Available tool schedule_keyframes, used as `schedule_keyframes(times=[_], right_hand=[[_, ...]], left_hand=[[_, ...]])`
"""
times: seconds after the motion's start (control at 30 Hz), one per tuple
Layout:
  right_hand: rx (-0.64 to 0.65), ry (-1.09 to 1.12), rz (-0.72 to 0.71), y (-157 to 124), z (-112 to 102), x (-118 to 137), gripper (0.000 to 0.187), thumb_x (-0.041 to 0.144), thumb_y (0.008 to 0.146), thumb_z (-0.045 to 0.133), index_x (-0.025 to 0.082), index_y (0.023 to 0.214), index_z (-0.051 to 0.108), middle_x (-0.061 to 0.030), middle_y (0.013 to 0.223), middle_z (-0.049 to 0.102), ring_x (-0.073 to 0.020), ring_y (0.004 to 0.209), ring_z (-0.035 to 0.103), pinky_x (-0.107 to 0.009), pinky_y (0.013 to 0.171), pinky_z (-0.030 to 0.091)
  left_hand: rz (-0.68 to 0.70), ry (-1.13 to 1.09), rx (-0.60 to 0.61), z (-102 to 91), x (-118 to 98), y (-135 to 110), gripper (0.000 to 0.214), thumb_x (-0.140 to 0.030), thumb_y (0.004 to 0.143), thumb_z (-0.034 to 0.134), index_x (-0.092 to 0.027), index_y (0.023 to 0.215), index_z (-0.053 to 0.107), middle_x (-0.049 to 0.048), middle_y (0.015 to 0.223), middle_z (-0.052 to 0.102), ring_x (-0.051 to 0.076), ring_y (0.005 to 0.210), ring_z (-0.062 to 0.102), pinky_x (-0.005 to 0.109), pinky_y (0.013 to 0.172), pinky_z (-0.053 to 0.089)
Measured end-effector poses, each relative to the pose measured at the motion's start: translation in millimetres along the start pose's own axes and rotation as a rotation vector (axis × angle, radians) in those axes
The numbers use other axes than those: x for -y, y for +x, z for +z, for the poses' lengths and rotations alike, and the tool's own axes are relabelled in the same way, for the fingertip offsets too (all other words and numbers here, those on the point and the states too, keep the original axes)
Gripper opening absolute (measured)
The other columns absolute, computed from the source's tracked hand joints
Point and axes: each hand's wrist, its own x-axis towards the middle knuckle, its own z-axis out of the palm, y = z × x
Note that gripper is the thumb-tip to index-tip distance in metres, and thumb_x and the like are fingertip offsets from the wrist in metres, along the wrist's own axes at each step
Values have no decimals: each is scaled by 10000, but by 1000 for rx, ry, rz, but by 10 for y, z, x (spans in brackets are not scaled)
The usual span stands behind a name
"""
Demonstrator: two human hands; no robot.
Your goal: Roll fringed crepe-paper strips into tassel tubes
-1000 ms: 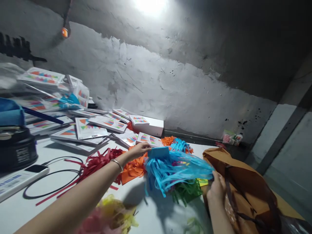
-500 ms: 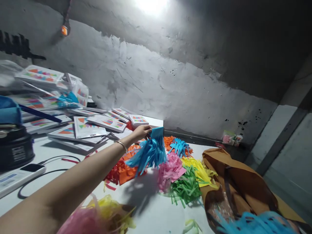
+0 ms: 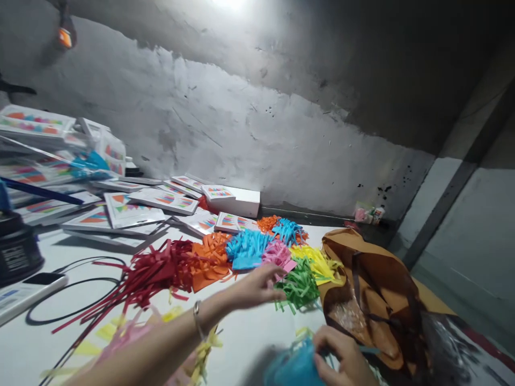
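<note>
- Left hand (image 3: 257, 287): stretched out low over the white tabletop (image 3: 249, 332). Its fingers (image 3: 276, 272) are loosely spread and hold nothing. The tips lie just beside the pink fringe (image 3: 277, 254) and the green fringe (image 3: 300, 284); blur hides whether they touch.
- Right hand (image 3: 341, 354): at the near edge, fingers closed around a blue bundle (image 3: 292, 367) of cut paper, which is blurred. It is held just beside the open brown bag (image 3: 378, 268).
- Sorted heaps, left to right: red strips (image 3: 156, 273), orange fringe (image 3: 209, 257), blue fringe (image 3: 245, 249), the pink and green heaps, and yellow fringe (image 3: 317, 262). Each heap touches the next.
- Beneath the left forearm: pale pink and yellow fringes (image 3: 120, 338), with a bracelet (image 3: 197, 319) on the wrist above them.
- Background: printed cards (image 3: 132, 209) stacked along the wall and a black cable (image 3: 76, 292) looped at the left.
- Risk 1: the bracelet or forearm could snag the loose strips below it. Dragging them would tear them or mix the colours.
- Risk 2: the heaps abut, so a broad grasp by the open fingers may gather pink and green together.
- Risk 3: the blue bundle is held at the tabletop's edge, and a slack grip could shed strips to the floor or crush the fringe.
</note>
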Motion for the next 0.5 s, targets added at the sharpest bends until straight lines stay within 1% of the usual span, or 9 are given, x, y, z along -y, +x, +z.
schedule_keyframes(times=[0.07,0.1,0.13,0.2,0.27,0.33,0.37,0.43,0.5], right_hand=[[62,-64,-27,90,14,299,79,207,795,573,222,718,584,7,722,626,-154,692,604,-239,632,440],[65,-76,-21,107,28,422,87,174,793,565,218,720,575,11,735,629,-147,708,602,-230,643,439],[57,-73,-13,103,52,519,92,153,794,560,218,731,575,14,747,632,-143,720,606,-223,650,445],[5,-18,5,36,134,628,88,149,808,578,225,843,606,8,821,661,-150,777,638,-225,698,487],[-100,67,9,-85,258,650,270,181,810,629,229,1073,594,-17,949,697,-167,854,684,-247,764,543],[-194,25,-26,-224,398,636,517,185,765,697,223,1252,527,-37,1039,720,-181,898,715,-259,795,576],[-214,-71,-72,-292,459,627,528,144,743,694,231,1243,546,-21,1013,734,-176,866,726,-244,765,583],[-231,-312,-178,-418,538,618,430,36,715,596,249,1084,649,19,883,751,-166,761,729,-226,677,580],[-268,-460,-267,-531,536,621,423,-17,696,471,236,948,699,6,789,747,-192,704,721,-270,634,574]], left_hand=[[119,-57,91,272,-375,-253,788,-456,679,875,-286,1374,545,66,1376,629,261,1198,604,333,1022,485],[151,-90,92,389,-518,-379,739,-409,669,875,-281,1332,575,67,1325,661,269,1163,620,332,998,491],[153,-122,59,488,-624,-497,594,-351,709,837,-281,1257,618,57,1253,699,266,1112,640,330,964,496],[113,-160,-23,625,-732,-695,343,-278,802,719,-266,1138,650,59,1106,743,259,994,670,336,880,504],[48,-169,-102,684,-753,-844,176,-285,877,613,-246,1043,656,74,994,751,259,907,675,344,806,499],[5,-176,-165,688,-758,-974,157,-347,922,550,-232,939,656,80,884,735,254,824,666,343,744,488],[-8,-178,-188,681,-769,-1046,196,-369,939,521,-229,892,650,79,843,720,248,796,657,342,726,482],[-13,-180,-212,661,-806,-1223,213,-376,945,504,-232,887,650,84,846,706,246,806,646,343,735,481],[-7,-175,-222,633,-848,-1459,168,-351,921,532,-238,926,655,96,892,701,256,854,636,353,767,483]])
